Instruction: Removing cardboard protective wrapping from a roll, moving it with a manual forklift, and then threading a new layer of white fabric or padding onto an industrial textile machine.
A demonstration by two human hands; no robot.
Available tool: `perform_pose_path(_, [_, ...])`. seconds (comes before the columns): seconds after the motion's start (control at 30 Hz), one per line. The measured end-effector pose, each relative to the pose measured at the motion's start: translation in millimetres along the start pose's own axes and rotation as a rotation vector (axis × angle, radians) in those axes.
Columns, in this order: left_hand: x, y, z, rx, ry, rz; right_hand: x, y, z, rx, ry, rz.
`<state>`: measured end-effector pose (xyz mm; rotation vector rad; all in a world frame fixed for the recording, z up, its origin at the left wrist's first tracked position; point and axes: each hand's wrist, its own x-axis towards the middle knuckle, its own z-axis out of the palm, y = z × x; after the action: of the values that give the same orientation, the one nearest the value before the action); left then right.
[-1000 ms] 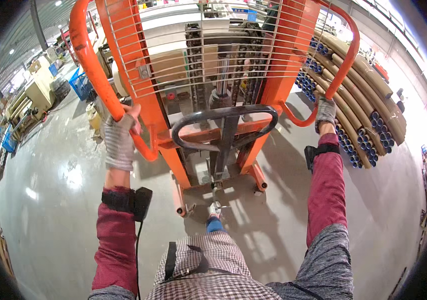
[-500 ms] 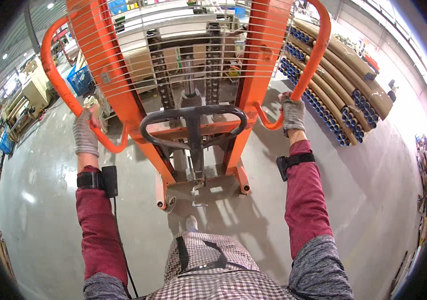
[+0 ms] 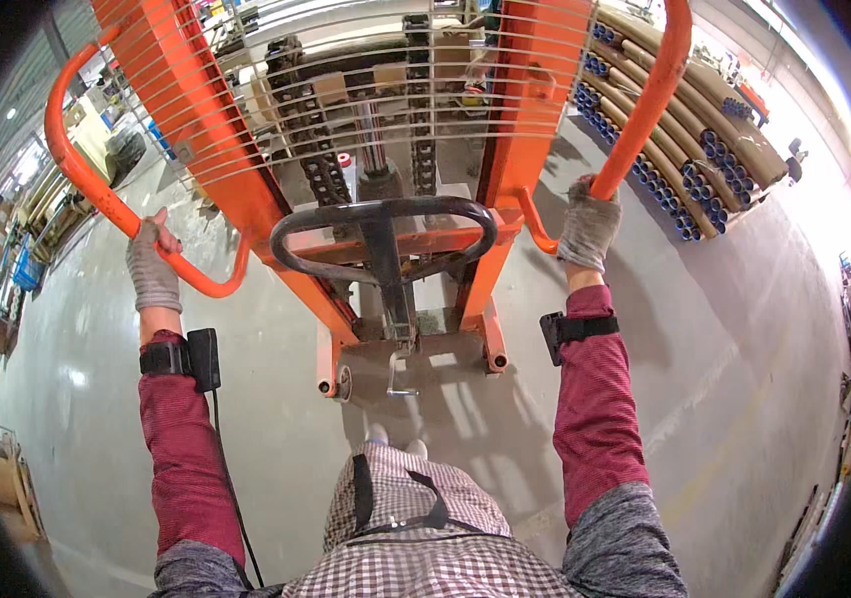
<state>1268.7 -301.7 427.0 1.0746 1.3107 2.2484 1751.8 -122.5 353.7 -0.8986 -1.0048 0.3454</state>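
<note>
An orange hand stacker [image 3: 505,120] with a wire mesh guard stands right in front of me on the grey floor. My left hand [image 3: 151,267], in a grey glove, grips its curved orange left push bar [image 3: 96,189]. My right hand [image 3: 587,229], also gloved, grips the orange right push bar [image 3: 645,120]. Between the bars sits the black loop tiller handle [image 3: 383,239], untouched. A black band device is strapped on each wrist.
A stack of long cardboard tubes [image 3: 704,149] lies on the floor to the right of the stacker. Shelving and boxes [image 3: 6,259] line the far left. Wooden material [image 3: 1,478] sits at the lower left edge. My feet are just behind the stacker's small wheels.
The stacker and I have turned and rolled, so the tube stack now lies nearer on the right. Both hands have kept their grip on the orange bars.
</note>
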Motion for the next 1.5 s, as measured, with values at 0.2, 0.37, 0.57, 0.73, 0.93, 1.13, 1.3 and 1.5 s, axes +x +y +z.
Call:
perform_pose_path(0.2, [-32, 13, -13, 0.019, -0.033, 0.047, -19, -11, -29, -0.29, 0.199, -0.064])
perform_pose_path(0.37, [-52, 35, -32, -0.036, 0.002, 0.022, -42, -32, -41, -0.303, 0.227, -0.106])
perform_pose_path(0.57, [-69, 15, -72, -0.074, 0.012, 0.014, -82, -21, -53, -0.224, 0.283, -0.163])
perform_pose_path(0.73, [-52, 22, -65, -0.088, 0.03, -0.028, -61, -26, -38, -0.308, 0.264, -0.179])
perform_pose_path(0.93, [-40, 25, -59, -0.042, -0.016, 0.078, -48, -28, -19, -0.242, 0.191, -0.124])
perform_pose_path(1.13, [-51, 41, -49, -0.058, 0.07, 0.061, -39, -46, -13, -0.093, 0.169, -0.098])
perform_pose_path(1.3, [-63, 38, -52, -0.09, 0.062, 0.089, -37, -45, -17, -0.165, 0.201, -0.13])
perform_pose_path(1.5, [-69, 46, -62, -0.111, 0.065, 0.108, -42, -57, -10, -0.134, 0.196, -0.185])
